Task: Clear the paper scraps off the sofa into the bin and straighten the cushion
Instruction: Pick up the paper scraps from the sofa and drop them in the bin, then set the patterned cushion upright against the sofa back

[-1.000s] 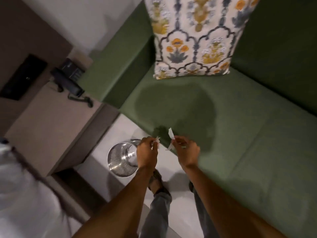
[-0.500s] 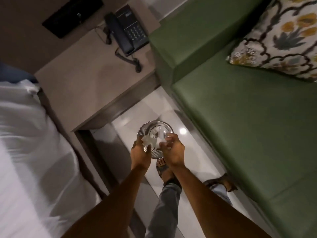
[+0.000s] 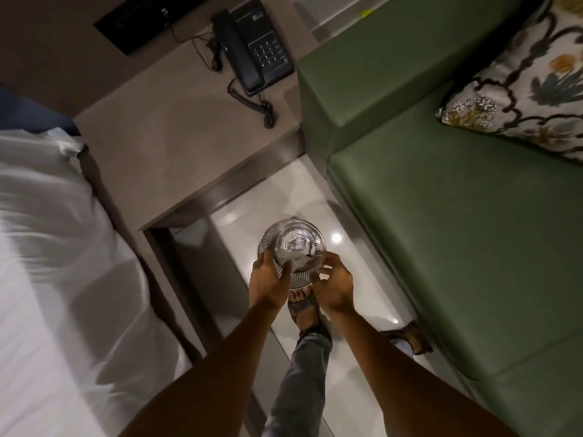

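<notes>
A person's left hand (image 3: 268, 280) and right hand (image 3: 334, 280) hover side by side over the near rim of a shiny metal bin (image 3: 291, 249), fingers spread and loose, nothing visibly between them. Pale paper scraps (image 3: 295, 247) lie in the bottom of the bin, which stands on the glossy floor (image 3: 353, 294) just beside the green sofa (image 3: 457, 231). A floral cushion (image 3: 530, 83) rests tilted on the sofa's seat at upper right; a black telephone (image 3: 252, 48) sits on the side table (image 3: 164, 137) beyond.

Arms: bare, no sleeves in sight.
Left hand (image 3: 269, 283): bare, no glove.
Right hand (image 3: 335, 282): bare, no glove.
Trousers (image 3: 299, 383): grey-blue jeans.
Sandals (image 3: 303, 307): dark, with wide straps; toes show.
</notes>
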`<state>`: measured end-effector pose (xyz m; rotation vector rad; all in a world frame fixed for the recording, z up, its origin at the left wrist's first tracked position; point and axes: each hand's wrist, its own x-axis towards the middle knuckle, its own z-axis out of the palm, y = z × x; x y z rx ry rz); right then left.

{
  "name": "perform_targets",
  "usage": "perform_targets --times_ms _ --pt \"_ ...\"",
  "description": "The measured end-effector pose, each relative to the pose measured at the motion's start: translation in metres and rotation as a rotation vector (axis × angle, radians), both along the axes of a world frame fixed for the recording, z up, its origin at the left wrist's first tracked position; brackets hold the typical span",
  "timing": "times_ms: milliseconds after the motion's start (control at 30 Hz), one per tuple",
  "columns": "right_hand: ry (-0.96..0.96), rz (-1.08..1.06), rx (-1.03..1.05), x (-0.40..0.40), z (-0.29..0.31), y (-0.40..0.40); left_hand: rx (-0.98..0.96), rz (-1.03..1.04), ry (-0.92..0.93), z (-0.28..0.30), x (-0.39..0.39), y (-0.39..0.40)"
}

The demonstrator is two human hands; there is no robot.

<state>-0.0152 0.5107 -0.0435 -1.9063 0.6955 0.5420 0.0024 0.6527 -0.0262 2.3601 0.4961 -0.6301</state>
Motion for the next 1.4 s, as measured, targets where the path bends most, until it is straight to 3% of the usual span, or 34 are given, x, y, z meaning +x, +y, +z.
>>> perform_targets --times_ms 400,667,800,967,1133,1267,1400 --pt "-0.115 -0.042 -0.087 0.023 0.043 -0.102 0.016 -0.152 -0.079 0.038 0.025 -0.09" --pt "-0.251 -0.149 -0.159 0.051 0.081 -0.244 -0.027 -0.194 -0.126 0.069 0.059 -0.212" --pt "-0.337 -0.34 -0.233 0.075 0.092 -0.317 -0.157 -0.095 -0.186 0.079 0.102 -0.28" --pt "-0.41 -0.692 -0.047 0.115 0.106 -0.386 -0.361 0.107 -0.234 0.093 0.168 -0.361" --pt "-0.41 -0.808 0.047 0.169 0.109 -0.435 -0.515 0.346 -0.284 0.105 0.243 -0.406" --pt "-0.466 -0.792 0.154 0.2 0.109 -0.45 -0.664 0.274 -0.167 0.108 0.28 -0.425" --pt "-0.488 -0.948 0.155 0.195 0.106 -0.442 -0.794 0.301 -0.104 0.114 0.28 -0.451"
